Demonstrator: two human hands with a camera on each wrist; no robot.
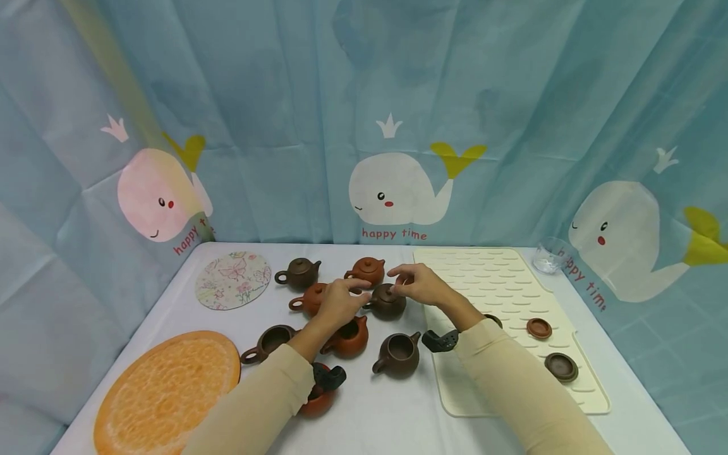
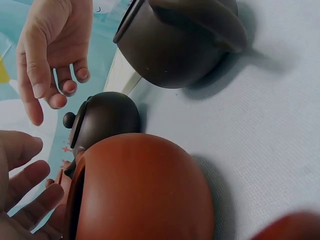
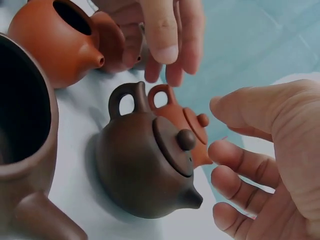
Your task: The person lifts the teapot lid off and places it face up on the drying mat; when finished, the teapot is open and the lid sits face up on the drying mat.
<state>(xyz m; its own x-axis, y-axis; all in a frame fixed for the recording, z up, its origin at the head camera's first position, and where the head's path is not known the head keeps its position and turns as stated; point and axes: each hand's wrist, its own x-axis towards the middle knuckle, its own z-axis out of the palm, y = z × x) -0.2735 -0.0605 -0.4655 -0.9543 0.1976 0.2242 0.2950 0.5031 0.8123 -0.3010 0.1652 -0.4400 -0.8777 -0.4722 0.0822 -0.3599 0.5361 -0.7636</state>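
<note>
Between my two hands stands a dark brown teapot (image 1: pixel 388 304) with its lid (image 3: pixel 172 146) on. My right hand (image 1: pixel 422 284) hovers by its spout side, fingers loosely bent and apart from the lid knob in the right wrist view. On the handle side my left hand (image 1: pixel 341 303) reaches over, fingers spread with nothing in them. Below the left hand is a lidless reddish-orange teapot (image 2: pixel 145 185). Nearer me stands a lidless dark teapot (image 1: pixel 396 360). A lidded orange teapot (image 1: pixel 370 270) sits just behind, and another orange teapot (image 1: pixel 313 300) is partly hidden by the left hand.
A lidded dark teapot (image 1: pixel 300 274) stands at back left; a lidless dark teapot (image 1: pixel 273 341) and an orange one (image 1: pixel 318 403) flank my left forearm. The cream mat (image 1: pixel 478 268) bears a reddish lid (image 1: pixel 539 328) and dark lid (image 1: pixel 562 367). Round mats lie left; a clear cup (image 1: pixel 549 258) stands right.
</note>
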